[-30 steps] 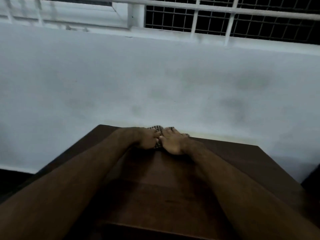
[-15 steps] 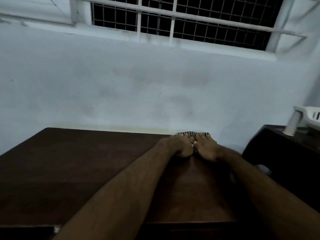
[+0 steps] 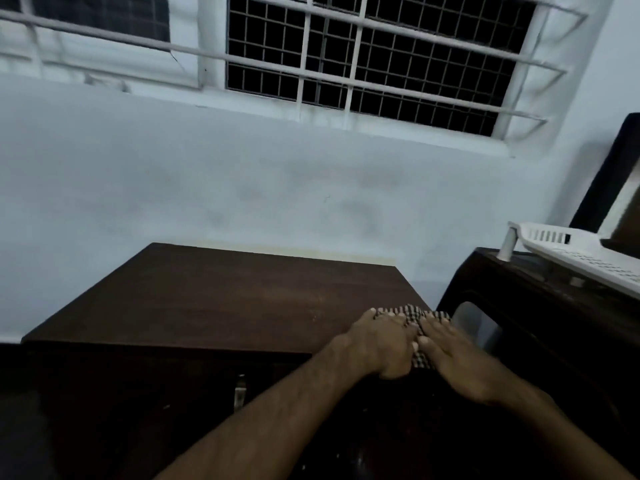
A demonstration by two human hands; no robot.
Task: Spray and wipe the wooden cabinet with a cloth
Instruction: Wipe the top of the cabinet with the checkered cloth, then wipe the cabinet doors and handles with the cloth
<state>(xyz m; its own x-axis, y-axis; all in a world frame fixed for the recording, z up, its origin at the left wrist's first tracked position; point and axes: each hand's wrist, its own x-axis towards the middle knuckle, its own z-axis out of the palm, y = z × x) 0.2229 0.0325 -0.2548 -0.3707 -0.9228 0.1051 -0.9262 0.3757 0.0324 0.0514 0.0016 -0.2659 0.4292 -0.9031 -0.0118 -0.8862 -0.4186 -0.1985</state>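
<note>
The dark wooden cabinet (image 3: pixel 214 299) stands against the pale wall, and I see its top from above. A small checked cloth (image 3: pixel 414 312) lies at the top's front right corner. My left hand (image 3: pixel 379 344) and my right hand (image 3: pixel 453 356) press side by side on the cloth with fingers stretched forward. They hide most of it, so only its far edge and a strip between the hands show. No spray bottle is in view.
A metal handle (image 3: pixel 239 389) hangs on the cabinet's dark front. To the right stands a dark piece of furniture (image 3: pixel 540 317) bearing a white plastic rack (image 3: pixel 575 251). A barred window (image 3: pixel 363 53) sits above the wall.
Both hands slid the cloth from the back edge near the wall rightward along the top, then toward me to the front right corner.
</note>
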